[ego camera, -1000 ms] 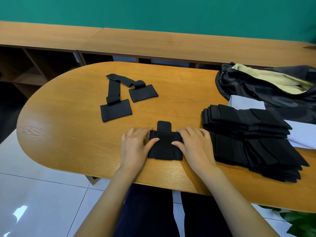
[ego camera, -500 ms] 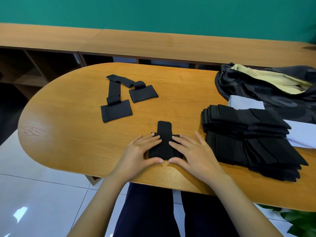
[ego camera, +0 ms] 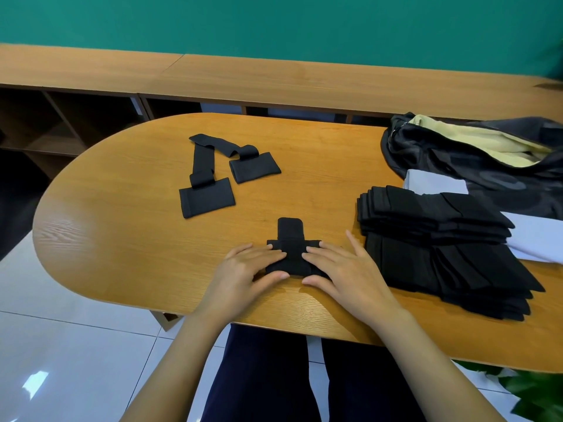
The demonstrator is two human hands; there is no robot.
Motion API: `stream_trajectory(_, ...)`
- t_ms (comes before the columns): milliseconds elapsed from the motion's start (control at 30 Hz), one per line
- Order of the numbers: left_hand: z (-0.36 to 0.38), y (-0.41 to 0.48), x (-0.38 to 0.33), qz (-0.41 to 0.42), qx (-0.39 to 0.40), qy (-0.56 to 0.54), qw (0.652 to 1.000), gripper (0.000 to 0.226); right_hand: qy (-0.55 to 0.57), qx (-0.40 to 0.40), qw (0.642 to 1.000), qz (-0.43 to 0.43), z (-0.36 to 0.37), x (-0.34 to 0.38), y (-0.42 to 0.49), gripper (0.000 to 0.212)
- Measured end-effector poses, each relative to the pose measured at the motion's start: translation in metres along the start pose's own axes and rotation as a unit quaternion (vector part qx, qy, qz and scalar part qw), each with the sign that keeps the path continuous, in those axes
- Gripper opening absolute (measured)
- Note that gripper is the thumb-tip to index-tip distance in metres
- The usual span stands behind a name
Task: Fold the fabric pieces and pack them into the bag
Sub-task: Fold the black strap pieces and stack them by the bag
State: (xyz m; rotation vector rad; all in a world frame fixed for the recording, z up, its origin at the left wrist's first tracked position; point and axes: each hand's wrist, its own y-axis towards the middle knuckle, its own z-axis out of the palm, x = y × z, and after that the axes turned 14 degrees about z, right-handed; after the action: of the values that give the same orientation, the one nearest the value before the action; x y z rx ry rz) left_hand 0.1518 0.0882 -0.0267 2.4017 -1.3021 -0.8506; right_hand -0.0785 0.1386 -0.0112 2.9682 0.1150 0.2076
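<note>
At Table's Near Edge: One Piece, Two Hands

On table (ego camera: pixel 122 239), nearest: 1 folded black piece (ego camera: pixel 291 254), pressed under left hand (ego camera: pixel 243 269) and right hand (ego camera: pixel 344 269). Both hands spread flat, fingers straight on its top, thumbs at its near edge. Tab points away; long axis near-to-far.
Right: 2 black stacks, near stack (ego camera: pixel 457 269) under far stack (ego camera: pixel 426 214).
Farther left: 2 unfolded items, near strap piece (ego camera: pixel 207 196), far strap piece (ego camera: pixel 254 167).
Far right: 1 dark bag (ego camera: pixel 457 156), mouth open; 1 white sheet (ego camera: pixel 435 182) between bag and stacks.

left hand (ego camera: pixel 243 271): flat, fingers straight | right hand (ego camera: pixel 344 269): flat, fingers straight
</note>
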Motion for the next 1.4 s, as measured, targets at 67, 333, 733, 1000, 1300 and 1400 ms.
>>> stream_trajectory(67,0.0,0.0,-0.002,0.006,-0.025,0.009,1.0,0.053,0.006,-0.036,0.999,-0.006,0.0,0.001,0.0,0.058)
stream_trajectory(333,-0.001,0.003,-0.005,0.041,-0.113,0.023,0.993,0.038,0.085,-0.141,0.986,-0.004,-0.005,0.004,0.004,0.046)
stream_trajectory(733,-0.001,0.028,-0.014,-0.046,-0.171,-0.01,0.984,0.042,0.102,-0.181,0.976,0.069,-0.009,0.016,0.023,0.036)
stream_trajectory(1000,0.015,0.042,0.0,-0.093,-0.144,-0.034,0.985,0.047,0.041,-0.104,0.986,0.126,-0.002,0.016,0.039,0.054)
stream_trajectory(1300,0.02,0.034,0.004,-0.106,-0.01,-0.015,0.994,0.05,-0.021,0.014,0.995,0.093,0.005,0.018,0.034,0.063)
stream_trajectory(1400,0.013,0.025,0.002,-0.086,0.046,-0.027,0.995,0.063,-0.068,0.034,0.996,0.046,0.002,0.015,0.027,0.073)
